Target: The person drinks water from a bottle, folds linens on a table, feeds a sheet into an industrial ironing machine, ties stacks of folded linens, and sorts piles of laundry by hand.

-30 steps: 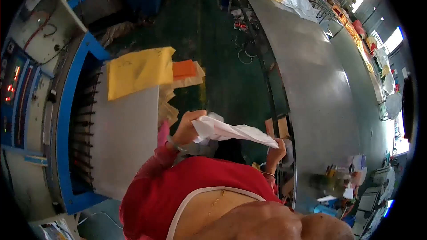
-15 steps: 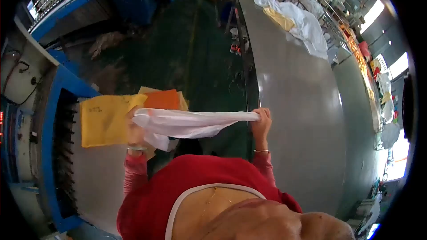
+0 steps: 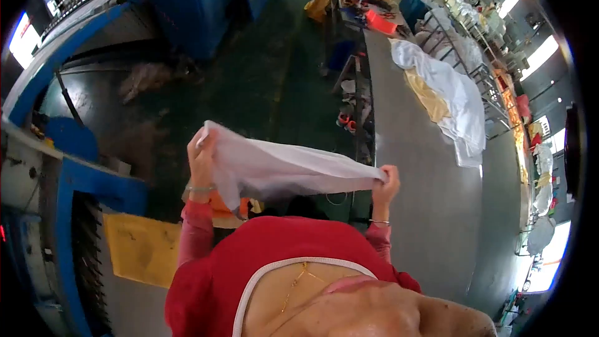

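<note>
A white cloth (image 3: 293,165) is stretched between my two hands in front of my chest, its lower edge hanging loose. My left hand (image 3: 202,161) grips its left end, where a corner folds over the fingers. At the other end my right hand (image 3: 388,183) holds the gathered tip, beside the edge of the long grey table (image 3: 430,212). Below my left forearm, a yellow sheet (image 3: 140,248) lies on the pale surface of the blue-framed machine (image 3: 125,190). Part of an orange piece (image 3: 219,210) shows beneath the cloth.
On the grey table's far part lie a white fabric pile (image 3: 458,103) and a yellowish cloth (image 3: 426,95). A red tray (image 3: 380,22) sits farther back. Blue machine housings (image 3: 187,6) stand ahead on the left, beside the green floor (image 3: 249,87). Shoes (image 3: 345,122) are under the table's edge.
The view has turned and shifted forward along the table. The cloth, first bunched and then held narrow, is now spread wider and raised. Both hands kept hold of it.
</note>
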A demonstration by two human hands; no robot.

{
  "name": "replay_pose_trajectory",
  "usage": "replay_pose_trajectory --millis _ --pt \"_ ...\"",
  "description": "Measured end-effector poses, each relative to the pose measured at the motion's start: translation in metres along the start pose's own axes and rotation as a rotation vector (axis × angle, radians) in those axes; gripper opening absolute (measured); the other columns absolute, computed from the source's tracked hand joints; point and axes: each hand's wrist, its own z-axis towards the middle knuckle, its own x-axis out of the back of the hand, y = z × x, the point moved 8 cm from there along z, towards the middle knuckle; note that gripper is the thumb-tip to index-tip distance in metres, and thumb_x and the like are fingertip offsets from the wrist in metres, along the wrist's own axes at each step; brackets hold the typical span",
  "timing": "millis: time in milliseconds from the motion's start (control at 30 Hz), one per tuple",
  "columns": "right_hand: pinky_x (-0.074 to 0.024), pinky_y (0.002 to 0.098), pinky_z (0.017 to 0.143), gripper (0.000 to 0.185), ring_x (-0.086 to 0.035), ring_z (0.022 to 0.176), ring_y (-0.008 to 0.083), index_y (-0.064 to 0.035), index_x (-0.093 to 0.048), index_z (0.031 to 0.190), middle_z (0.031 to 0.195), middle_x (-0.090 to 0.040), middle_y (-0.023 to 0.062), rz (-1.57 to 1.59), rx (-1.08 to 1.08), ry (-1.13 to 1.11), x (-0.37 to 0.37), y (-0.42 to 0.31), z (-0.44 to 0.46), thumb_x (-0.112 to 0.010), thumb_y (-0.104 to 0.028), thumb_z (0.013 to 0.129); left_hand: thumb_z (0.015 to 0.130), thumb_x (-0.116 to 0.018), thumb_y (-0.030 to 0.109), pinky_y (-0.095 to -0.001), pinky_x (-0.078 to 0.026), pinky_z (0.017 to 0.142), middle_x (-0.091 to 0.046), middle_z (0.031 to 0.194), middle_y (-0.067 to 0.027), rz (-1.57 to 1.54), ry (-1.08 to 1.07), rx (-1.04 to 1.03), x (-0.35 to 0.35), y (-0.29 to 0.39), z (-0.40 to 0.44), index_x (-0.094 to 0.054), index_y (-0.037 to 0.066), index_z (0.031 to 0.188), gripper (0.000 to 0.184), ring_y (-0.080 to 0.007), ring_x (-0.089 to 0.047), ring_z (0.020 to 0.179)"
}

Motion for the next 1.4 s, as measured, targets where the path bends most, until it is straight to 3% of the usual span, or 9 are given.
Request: replay_pose_trajectory --millis 133,367,533,600,800,933,1167,1333,1400 --pt "-0.0431 0.0308 0.061 0.011 -0.054 0.067 0.0262 -0.0031 -0.054 0.074 0.071 -0.053 0.0097 -0.023 -0.106 0.025 -0.051 0.049 0.077 -0.056 -0.001 0.064 0.085 -0.058 0.026 -0.0206 -0.037 0.049 -0.052 0.062 0.0011 0.072 -0.168 -0.173 -0.064 -0.023 0.122 -0.061 0.01 0.075 0.02 -0.0091 -0.047 0.055" --pt "-0.0454 0.032 0.062 0.012 -0.058 0.069 0.0269 -0.0028 -0.058 0.075 0.074 -0.058 0.0108 -0.046 -0.056 -0.008 -0.195 0.134 0.255 -0.057 0.002 0.063 0.084 -0.06 0.027 -0.0197 -0.032 0.042 -0.049 0.057 0.0011 0.299 -0.136 -0.048 -0.147 -0.081 0.315 -0.063 0.007 0.074 0.023 -0.008 -0.045 0.05" --pt "-0.0462 0.0301 0.065 0.018 -0.059 0.07 0.0272 -0.0032 -0.059 0.077 0.075 -0.059 0.0101 0.099 0.056 -0.056 -0.304 0.116 0.433 -0.058 0.004 0.061 0.083 -0.058 0.035 -0.021 -0.031 0.043 -0.052 0.059 -0.0003 0.296 0.092 -0.117 -0.161 -0.067 0.442 -0.064 0.008 0.075 0.029 -0.0088 -0.046 0.053" --pt "-0.0458 0.0272 0.062 0.014 -0.058 0.066 0.0201 -0.0032 -0.058 0.077 0.073 -0.059 0.0078 0.202 0.056 -0.042 -0.349 0.112 0.493 -0.061 0.0 0.064 0.084 -0.057 0.034 -0.0216 -0.032 0.044 -0.052 0.06 0.0 0.307 0.152 -0.142 -0.157 -0.074 0.488 -0.064 0.007 0.076 0.029 -0.0091 -0.047 0.054" --pt "-0.0444 0.0245 0.059 0.01 -0.057 0.062 0.0184 -0.002 -0.056 0.075 0.07 -0.058 0.0076 0.272 0.098 -0.082 -0.513 0.132 0.631 -0.06 -0.004 0.066 0.086 -0.055 0.032 -0.0207 -0.033 0.045 -0.056 0.065 -0.0002 0.253 0.275 -0.062 -0.163 -0.147 0.657 -0.066 0.007 0.081 0.028 -0.0084 -0.049 0.057" --pt "-0.0426 0.0235 0.059 0.007 -0.05 0.062 0.0098 -0.0014 -0.055 0.075 0.067 -0.054 0.0034 0.296 -0.046 -0.014 -0.596 0.165 0.715 -0.056 -0.003 0.068 0.086 -0.055 0.032 -0.0196 -0.031 0.042 -0.055 0.062 -0.0005 0.202 0.162 0.006 -0.212 -0.173 0.808 -0.067 0.008 0.084 0.027 -0.0096 -0.049 0.054" --pt "-0.0434 0.0253 0.068 0.012 -0.053 0.07 0.0153 0.001 -0.056 0.079 0.074 -0.056 0.0058 0.158 -0.149 0.154 -0.66 0.207 0.859 -0.051 0.002 0.069 0.085 -0.059 0.025 -0.0193 -0.03 0.043 -0.044 0.056 0.0062 0.15 -0.109 -0.096 -0.338 -0.152 1.056 -0.064 0.007 0.075 0.021 -0.0029 -0.039 0.05" --pt "-0.0432 0.0253 0.07 0.011 -0.052 0.072 0.0139 0.0022 -0.056 0.082 0.078 -0.056 0.0061 0.235 -0.335 0.154 -0.761 0.275 0.955 -0.051 0.001 0.072 0.085 -0.059 0.025 -0.0193 -0.029 0.043 -0.045 0.056 0.0055 0.137 -0.119 -0.015 -0.424 -0.19 1.198 -0.063 0.005 0.074 0.023 -0.0031 -0.039 0.049" --pt "-0.0431 0.0247 0.067 0.012 -0.052 0.072 0.0124 0.0017 -0.056 0.083 0.076 -0.055 0.0043 0.172 -0.239 0.147 -0.806 0.306 1.011 -0.053 0.001 0.072 0.086 -0.057 0.026 -0.0192 -0.029 0.042 -0.047 0.056 0.0041 0.238 -0.086 -0.029 -0.445 -0.202 1.252 -0.062 0.004 0.075 0.025 -0.0046 -0.041 0.049"
